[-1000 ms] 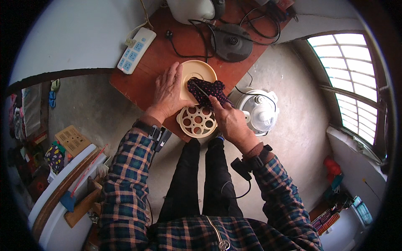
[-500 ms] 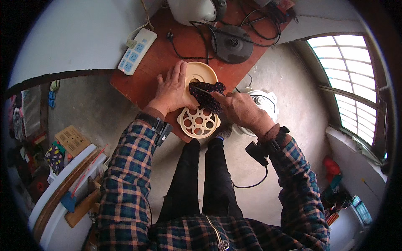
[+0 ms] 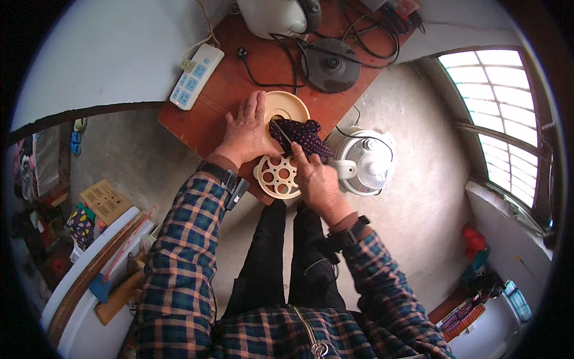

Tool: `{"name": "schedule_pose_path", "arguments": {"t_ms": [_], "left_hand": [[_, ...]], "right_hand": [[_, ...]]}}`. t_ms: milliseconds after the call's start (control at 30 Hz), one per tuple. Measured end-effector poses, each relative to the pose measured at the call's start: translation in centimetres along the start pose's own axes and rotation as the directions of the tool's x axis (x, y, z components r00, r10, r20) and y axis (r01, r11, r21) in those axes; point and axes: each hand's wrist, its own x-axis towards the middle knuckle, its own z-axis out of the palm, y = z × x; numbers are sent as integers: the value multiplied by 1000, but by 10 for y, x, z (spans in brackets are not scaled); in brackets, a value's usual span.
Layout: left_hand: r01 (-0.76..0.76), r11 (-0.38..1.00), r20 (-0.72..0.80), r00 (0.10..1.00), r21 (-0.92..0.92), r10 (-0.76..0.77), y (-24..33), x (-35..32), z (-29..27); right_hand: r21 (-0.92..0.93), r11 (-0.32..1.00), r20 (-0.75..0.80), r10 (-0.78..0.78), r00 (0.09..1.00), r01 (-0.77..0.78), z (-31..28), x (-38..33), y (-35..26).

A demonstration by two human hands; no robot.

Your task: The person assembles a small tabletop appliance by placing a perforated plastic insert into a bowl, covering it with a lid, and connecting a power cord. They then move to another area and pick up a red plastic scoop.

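Note:
A cream round plastic part (image 3: 289, 104), dish-like with a hole in its middle, lies near the red table's front corner. My left hand (image 3: 244, 134) holds its left side, fingers stretched along the rim and thumb near its lower edge. Over the hole and the right side lies a dark cloth with pink dots (image 3: 308, 134). My right hand (image 3: 323, 182) is closed on a thin metal tool (image 3: 281, 130), its tip at the cloth by the hole; its exact kind is unclear. Just below, a cream disc with round holes (image 3: 276, 177) is partly covered by my right hand.
On the red table (image 3: 221, 99) are a power strip (image 3: 197, 76), a dark round kettle base (image 3: 332, 64) with its cord, and a white appliance (image 3: 270, 17). A white lidded pot-like appliance (image 3: 373, 161) stands right of the table. Left are a cardboard box (image 3: 106, 200) and white boards.
My right hand has come down and left, now covering part of the holed disc. The tool is steeper, the cloth spreads further right, and the white pot-like appliance is more exposed. My left hand stays put.

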Motion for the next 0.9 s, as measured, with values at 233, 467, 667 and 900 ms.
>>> {"name": "schedule_pose_path", "arguments": {"t_ms": [233,467,667,900], "left_hand": [[21,999,15,1000,-26,-20,1,1,0],[4,1000,-4,1000,-3,-4,1,-1,1],[-10,1000,-20,1000,-5,9,0,0,2],[0,999,-2,1000,33,0,0,1,1]], "right_hand": [[11,981,-8,-195,981,195,-45,-5,25],[-21,977,-19,-212,977,211,-27,8,20],[-29,996,7,-89,996,90,-4,3,13],[175,969,-156,205,966,-177,42,-9,-34]]}}
